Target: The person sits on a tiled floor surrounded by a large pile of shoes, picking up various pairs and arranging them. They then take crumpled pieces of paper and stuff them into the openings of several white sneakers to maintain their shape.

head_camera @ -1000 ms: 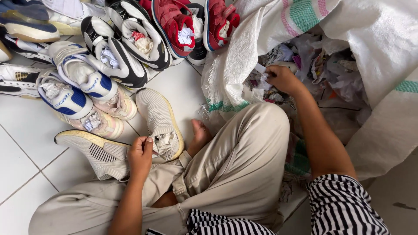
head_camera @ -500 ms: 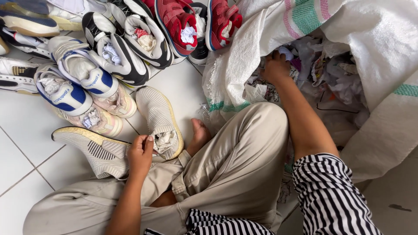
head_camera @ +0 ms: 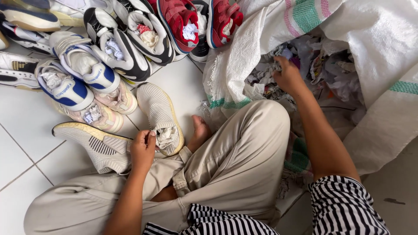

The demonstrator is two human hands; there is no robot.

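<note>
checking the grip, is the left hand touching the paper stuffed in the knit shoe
Touching. The head view shows the left hand with fingers pressed onto the crumpled paper inside the cream knit shoe.

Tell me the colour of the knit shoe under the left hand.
Cream-white knit shoe with a yellowish sole edge, seen in the head view.

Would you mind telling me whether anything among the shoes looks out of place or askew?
One thing: a beige knit sneaker lies tipped on its side by the left hand, sole showing, while its mate and the other shoes sit upright, stuffed with paper.

Right hand (head_camera: 288,77) deeper (in sack (head_camera: 383,39))
</note>
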